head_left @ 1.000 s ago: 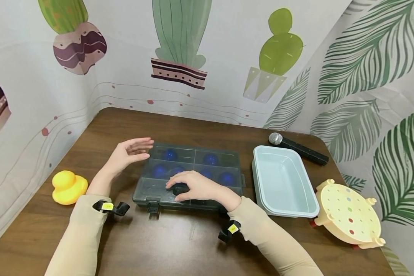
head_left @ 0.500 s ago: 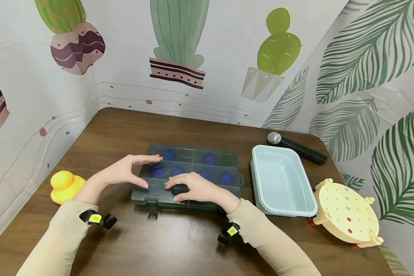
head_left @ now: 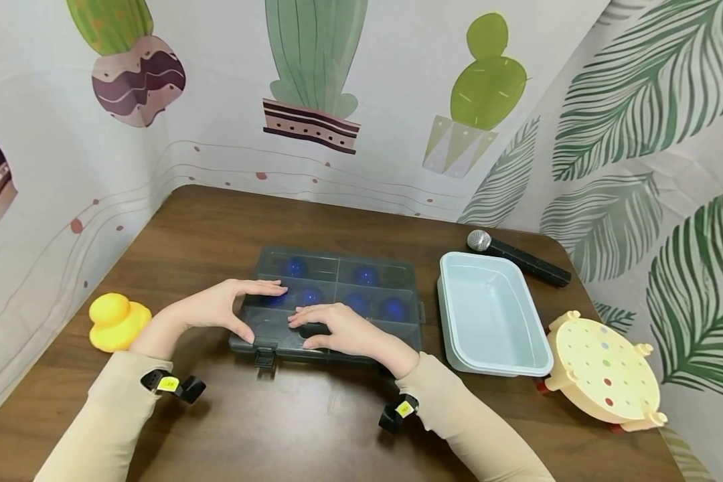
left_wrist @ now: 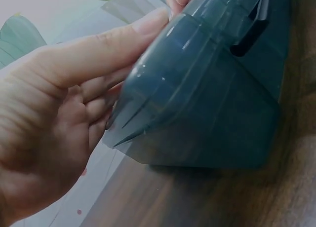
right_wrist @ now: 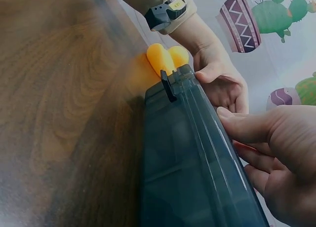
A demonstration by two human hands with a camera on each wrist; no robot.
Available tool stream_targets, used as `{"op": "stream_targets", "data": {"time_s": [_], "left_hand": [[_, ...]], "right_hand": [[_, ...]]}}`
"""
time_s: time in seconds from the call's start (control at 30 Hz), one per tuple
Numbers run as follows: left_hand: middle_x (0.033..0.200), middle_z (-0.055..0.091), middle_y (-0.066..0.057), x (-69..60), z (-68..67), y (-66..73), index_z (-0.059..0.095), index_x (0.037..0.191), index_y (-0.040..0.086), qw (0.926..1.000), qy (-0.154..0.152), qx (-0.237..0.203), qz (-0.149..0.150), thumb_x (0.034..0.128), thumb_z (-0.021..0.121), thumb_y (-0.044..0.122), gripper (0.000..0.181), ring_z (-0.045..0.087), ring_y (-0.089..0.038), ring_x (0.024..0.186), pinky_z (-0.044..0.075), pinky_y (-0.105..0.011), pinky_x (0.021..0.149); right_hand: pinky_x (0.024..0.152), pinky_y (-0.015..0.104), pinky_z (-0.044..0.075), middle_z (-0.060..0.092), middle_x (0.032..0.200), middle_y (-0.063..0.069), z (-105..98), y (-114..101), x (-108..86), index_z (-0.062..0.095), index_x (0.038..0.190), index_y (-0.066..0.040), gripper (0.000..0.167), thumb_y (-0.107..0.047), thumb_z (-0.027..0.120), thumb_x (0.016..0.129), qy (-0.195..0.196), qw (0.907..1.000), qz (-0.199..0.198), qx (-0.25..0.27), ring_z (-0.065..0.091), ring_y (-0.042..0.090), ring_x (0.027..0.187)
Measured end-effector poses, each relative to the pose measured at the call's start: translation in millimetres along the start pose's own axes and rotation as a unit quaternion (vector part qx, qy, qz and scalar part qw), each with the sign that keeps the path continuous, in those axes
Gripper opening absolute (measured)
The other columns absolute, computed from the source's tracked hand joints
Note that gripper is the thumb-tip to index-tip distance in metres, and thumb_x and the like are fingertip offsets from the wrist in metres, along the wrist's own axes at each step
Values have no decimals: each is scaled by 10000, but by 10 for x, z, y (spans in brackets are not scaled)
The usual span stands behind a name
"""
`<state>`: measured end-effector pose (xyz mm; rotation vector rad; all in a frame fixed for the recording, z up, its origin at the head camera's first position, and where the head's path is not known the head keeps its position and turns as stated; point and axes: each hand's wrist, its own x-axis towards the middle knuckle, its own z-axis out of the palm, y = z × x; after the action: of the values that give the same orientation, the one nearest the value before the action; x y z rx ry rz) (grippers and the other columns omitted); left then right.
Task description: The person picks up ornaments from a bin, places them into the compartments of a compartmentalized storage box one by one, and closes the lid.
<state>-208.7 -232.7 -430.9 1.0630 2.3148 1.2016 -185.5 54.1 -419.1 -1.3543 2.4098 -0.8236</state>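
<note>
A dark translucent compartment box (head_left: 361, 341), its lid down, lies on the table with several blue balls (head_left: 365, 275) showing through. My left hand (head_left: 217, 306) rests on the lid's left part, thumb at the front corner and fingers stretched farther back. My right hand (head_left: 349, 328) touches the front middle of the lid, fingers loosely bent. Between its thumb and fingers shows a dark patch; I cannot tell what it is. A black latch (right_wrist: 168, 86) juts out from the front side in the right wrist view. The right arm hides part of the front edge.
Left of the box sits a yellow rubber duck (head_left: 117, 323). To its right stand a pale blue tub (head_left: 497, 314) and a round cream stand (head_left: 605, 368) with short pegs. A black microphone (head_left: 518, 259) lies behind the tub. A printed cloth hangs behind the table.
My left hand has come down from beside the box's left rear onto the lid, moving toward its front left corner. The right hand has stayed about where it was.
</note>
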Motion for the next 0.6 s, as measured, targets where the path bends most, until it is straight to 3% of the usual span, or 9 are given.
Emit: {"op": "stream_targets", "data": {"time_s": [0.1, 0.17, 0.23, 0.33, 0.43, 0.5, 0.6], "left_hand": [[1519, 428, -147, 1, 16, -4, 528, 1416, 106, 9999, 49, 92, -30, 681, 891, 203, 826, 330, -388, 1407, 261, -427, 1156], [1518, 433, -137, -2, 25, -12, 529, 1415, 111, 9999, 77, 141, -40, 677, 893, 210, 829, 339, -372, 1408, 275, -391, 1149], [1519, 432, -140, -3, 34, -21, 528, 1417, 110, 9999, 87, 134, -26, 675, 895, 213, 834, 336, -378, 1406, 281, -455, 1149], [1517, 431, -151, -2, 40, -28, 532, 1413, 109, 9999, 94, 107, -5, 671, 898, 211, 833, 331, -397, 1404, 265, -643, 1104], [1514, 434, -156, -3, 38, -31, 543, 1405, 109, 9999, 106, 99, -2, 671, 898, 209, 821, 334, -391, 1403, 261, -666, 1093], [1512, 439, -149, -5, 35, -31, 550, 1399, 112, 9999, 116, 105, -10, 673, 897, 212, 810, 345, -355, 1408, 283, -567, 1128], [1506, 450, -142, -10, 28, -27, 556, 1395, 110, 9999, 140, 75, 14, 675, 896, 208, 803, 364, -250, 1421, 278, -317, 1142]], "right_hand": [[1129, 354, 381, 612, 1359, 58, 15, -11, -16, 636, 1289, -64, 395, -182, 680, 914, 24, 10000, 75, 45, 466, 201, 1359], [1128, 358, 382, 607, 1365, 60, 26, -14, -16, 632, 1295, -63, 398, -183, 674, 918, 29, 9999, 105, 52, 461, 202, 1363], [1125, 356, 387, 601, 1372, 64, 34, -21, -21, 630, 1299, -63, 400, -183, 671, 920, 53, 9999, 130, 52, 463, 203, 1362], [1117, 346, 397, 596, 1377, 70, 41, -35, -24, 634, 1296, -67, 396, -179, 672, 919, 123, 9998, 172, 28, 473, 201, 1354], [1108, 346, 408, 603, 1368, 78, 41, -66, -26, 645, 1281, -72, 382, -167, 683, 913, 216, 9995, 227, -16, 492, 204, 1339], [1098, 343, 420, 614, 1354, 79, 42, -96, -24, 654, 1268, -79, 369, -154, 694, 908, 287, 9992, 272, -72, 516, 205, 1316], [1081, 335, 436, 638, 1319, 81, 49, -168, -10, 668, 1244, -79, 348, -128, 706, 901, 416, 9987, 217, -176, 557, 206, 1270]]}}
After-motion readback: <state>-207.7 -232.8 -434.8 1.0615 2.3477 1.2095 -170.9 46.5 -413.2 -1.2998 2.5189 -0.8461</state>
